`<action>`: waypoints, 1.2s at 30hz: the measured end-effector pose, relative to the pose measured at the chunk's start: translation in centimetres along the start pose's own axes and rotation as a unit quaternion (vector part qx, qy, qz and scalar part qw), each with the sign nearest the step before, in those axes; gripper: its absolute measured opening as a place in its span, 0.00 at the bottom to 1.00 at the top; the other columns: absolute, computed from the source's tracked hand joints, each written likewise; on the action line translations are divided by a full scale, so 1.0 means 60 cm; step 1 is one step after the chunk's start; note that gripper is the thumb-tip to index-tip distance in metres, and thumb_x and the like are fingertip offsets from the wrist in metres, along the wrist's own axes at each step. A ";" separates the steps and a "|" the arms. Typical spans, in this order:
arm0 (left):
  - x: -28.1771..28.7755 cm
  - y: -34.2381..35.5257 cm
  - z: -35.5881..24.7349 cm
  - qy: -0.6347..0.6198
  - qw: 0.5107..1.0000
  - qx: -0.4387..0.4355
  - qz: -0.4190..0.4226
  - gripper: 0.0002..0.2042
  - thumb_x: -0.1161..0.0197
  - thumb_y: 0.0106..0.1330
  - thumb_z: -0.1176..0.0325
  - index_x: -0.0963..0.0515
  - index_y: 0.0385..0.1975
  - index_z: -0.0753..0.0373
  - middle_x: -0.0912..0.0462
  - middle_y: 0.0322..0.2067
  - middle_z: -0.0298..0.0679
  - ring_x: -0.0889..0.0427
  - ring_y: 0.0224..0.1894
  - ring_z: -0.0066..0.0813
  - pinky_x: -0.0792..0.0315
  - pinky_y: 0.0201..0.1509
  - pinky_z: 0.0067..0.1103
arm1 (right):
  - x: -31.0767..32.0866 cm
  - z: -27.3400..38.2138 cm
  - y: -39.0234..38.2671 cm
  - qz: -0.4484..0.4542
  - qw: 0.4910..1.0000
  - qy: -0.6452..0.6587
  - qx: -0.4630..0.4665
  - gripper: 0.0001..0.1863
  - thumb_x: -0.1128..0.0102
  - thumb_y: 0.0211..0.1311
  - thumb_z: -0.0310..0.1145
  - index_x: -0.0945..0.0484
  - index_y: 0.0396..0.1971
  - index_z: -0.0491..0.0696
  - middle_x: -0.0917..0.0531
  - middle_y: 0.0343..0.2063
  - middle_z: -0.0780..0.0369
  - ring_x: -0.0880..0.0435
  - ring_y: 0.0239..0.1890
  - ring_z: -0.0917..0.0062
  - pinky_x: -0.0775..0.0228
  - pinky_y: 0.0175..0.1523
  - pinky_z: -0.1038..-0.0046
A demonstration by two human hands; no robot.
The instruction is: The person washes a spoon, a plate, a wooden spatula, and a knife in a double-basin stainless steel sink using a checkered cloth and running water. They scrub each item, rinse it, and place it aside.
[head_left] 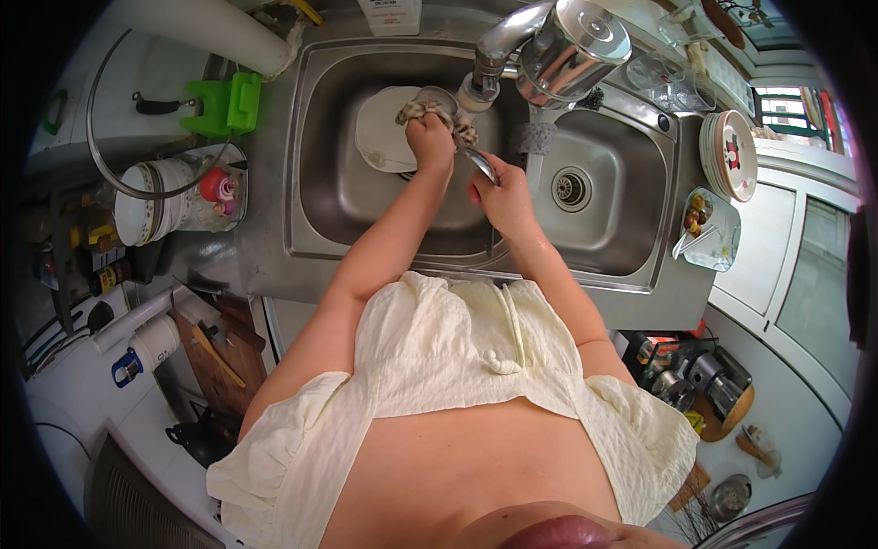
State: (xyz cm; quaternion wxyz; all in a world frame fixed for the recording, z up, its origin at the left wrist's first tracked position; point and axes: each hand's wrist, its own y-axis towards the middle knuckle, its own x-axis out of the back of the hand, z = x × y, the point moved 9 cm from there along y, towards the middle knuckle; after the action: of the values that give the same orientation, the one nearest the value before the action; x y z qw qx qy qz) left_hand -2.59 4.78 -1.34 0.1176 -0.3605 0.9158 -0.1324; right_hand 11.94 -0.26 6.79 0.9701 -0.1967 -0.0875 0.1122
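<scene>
Left hand [430, 142]: closed around a checked dishcloth [422, 112], pressing it against the bowl end of a metal ladle [457, 137] over the left basin of a steel double sink [315, 183]. Right hand [498, 194]: fingers curled around the ladle's handle, just beside the left hand, above the divider between basins. Surroundings: white plate [380, 137] lying in the left basin under the hands, tap [494, 55] directly above, stacked plates [732, 151] on the counter [677, 302] at right, green holder [224, 105] at left.
</scene>
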 end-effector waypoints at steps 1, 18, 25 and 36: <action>-0.004 -0.003 -0.010 -0.006 1.000 0.002 0.021 0.10 0.56 0.56 0.73 0.31 0.16 0.69 0.29 0.15 0.35 0.34 0.16 0.23 0.40 0.18 0.22 | 0.002 -0.001 0.000 0.001 1.000 0.008 0.004 0.17 0.50 0.50 0.22 0.28 0.43 0.40 0.28 0.13 0.68 0.33 0.17 0.87 0.41 0.24 0.82; -0.053 0.004 -0.018 -0.210 0.944 0.092 0.236 0.14 0.56 0.55 0.83 0.29 0.39 0.67 0.24 0.37 0.38 0.22 0.36 0.27 0.27 0.39 0.23 | 0.020 0.003 -0.002 0.045 0.996 0.065 -0.031 0.05 0.54 0.52 0.23 0.27 0.26 0.45 0.31 0.11 0.69 0.43 0.11 0.90 0.57 0.16 0.85; -0.048 0.032 -0.055 -0.007 0.979 -0.012 0.204 0.09 0.54 0.59 0.77 0.27 0.34 0.67 0.23 0.28 0.36 0.24 0.29 0.25 0.28 0.31 0.22 | 0.028 0.001 -0.008 0.041 0.995 0.067 -0.054 0.13 0.53 0.51 0.23 0.24 0.37 0.41 0.30 0.12 0.70 0.38 0.16 0.89 0.47 0.22 0.84; -0.048 0.003 0.052 -0.135 0.969 0.168 0.124 0.11 0.58 0.61 0.70 0.29 0.30 0.70 0.25 0.27 0.41 0.24 0.25 0.30 0.29 0.25 0.26 | -0.003 -0.008 0.008 0.002 0.997 0.078 0.017 0.16 0.52 0.52 0.23 0.27 0.43 0.40 0.29 0.13 0.70 0.35 0.17 0.89 0.45 0.22 0.84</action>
State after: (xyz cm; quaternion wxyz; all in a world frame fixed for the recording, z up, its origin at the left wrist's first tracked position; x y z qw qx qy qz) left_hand 0.34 6.41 -3.98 0.3140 -0.2339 0.8938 -0.2186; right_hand 11.79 -0.06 6.12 0.9769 -0.1885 -0.0093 0.0997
